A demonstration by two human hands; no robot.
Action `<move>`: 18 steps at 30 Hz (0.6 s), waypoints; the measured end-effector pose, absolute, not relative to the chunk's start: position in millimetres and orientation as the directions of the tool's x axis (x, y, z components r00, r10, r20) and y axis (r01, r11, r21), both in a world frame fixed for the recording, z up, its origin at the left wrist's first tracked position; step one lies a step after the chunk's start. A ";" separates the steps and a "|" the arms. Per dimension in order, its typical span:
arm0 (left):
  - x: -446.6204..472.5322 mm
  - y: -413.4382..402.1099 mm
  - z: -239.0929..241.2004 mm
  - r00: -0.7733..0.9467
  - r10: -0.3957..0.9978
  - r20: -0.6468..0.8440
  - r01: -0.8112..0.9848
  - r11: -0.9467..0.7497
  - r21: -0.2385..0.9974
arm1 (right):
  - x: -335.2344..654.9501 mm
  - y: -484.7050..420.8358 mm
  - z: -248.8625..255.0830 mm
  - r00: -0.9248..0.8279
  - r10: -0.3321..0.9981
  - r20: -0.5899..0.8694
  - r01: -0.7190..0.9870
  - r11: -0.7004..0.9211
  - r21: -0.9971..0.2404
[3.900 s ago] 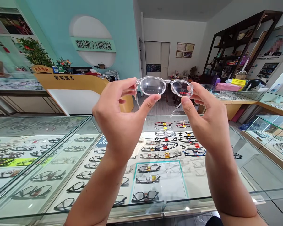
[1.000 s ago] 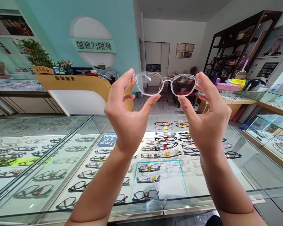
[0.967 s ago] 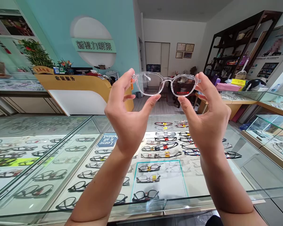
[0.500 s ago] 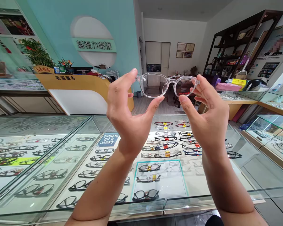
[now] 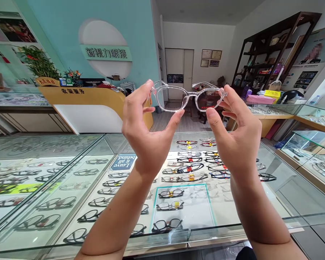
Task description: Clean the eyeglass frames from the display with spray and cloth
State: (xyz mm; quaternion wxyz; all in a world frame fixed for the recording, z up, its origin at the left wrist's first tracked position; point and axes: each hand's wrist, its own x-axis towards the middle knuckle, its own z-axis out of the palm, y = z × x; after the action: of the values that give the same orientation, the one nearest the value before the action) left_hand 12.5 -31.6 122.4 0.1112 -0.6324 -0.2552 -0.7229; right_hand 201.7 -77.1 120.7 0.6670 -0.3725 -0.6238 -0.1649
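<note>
A pair of clear-framed eyeglasses (image 5: 190, 93) is held up above the glass counter, front rims toward me. My left hand (image 5: 148, 119) grips the left end of the frame, its thumb at the lower rim of the left lens and its forefinger by the hinge. On the other side, my right hand (image 5: 234, 122) pinches the right end, thumb below the right lens and forefinger at the hinge. The temples reach away behind the rims, partly hidden by the lenses and fingers.
Below my arms is a glass display case (image 5: 189, 231) with rows of eyeglasses. A blue sign (image 5: 123, 162) lies inside it. Beyond stand a yellow and white service desk (image 5: 97, 108) at left and a dark shelf (image 5: 273, 47) at right. Another glass case (image 5: 311, 151) is at far right.
The eyeglasses have tilted a little and shifted slightly left, showing more of the temples above the rims. Both hands keep their hold. The view has shifted slightly.
</note>
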 end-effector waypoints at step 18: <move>2.9 -12.4 123.0 -0.158 0.228 0.961 0.434 -0.858 0.275 | 204.7 -79.8 129.3 0.214 0.230 0.949 0.640 0.701 -0.314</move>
State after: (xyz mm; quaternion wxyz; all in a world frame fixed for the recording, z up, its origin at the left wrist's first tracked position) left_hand 2.9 -12.4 123.0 0.0718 -0.6449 -0.2566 -0.7163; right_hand 204.7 -79.8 129.3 0.6925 -0.3570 -0.6091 -0.1480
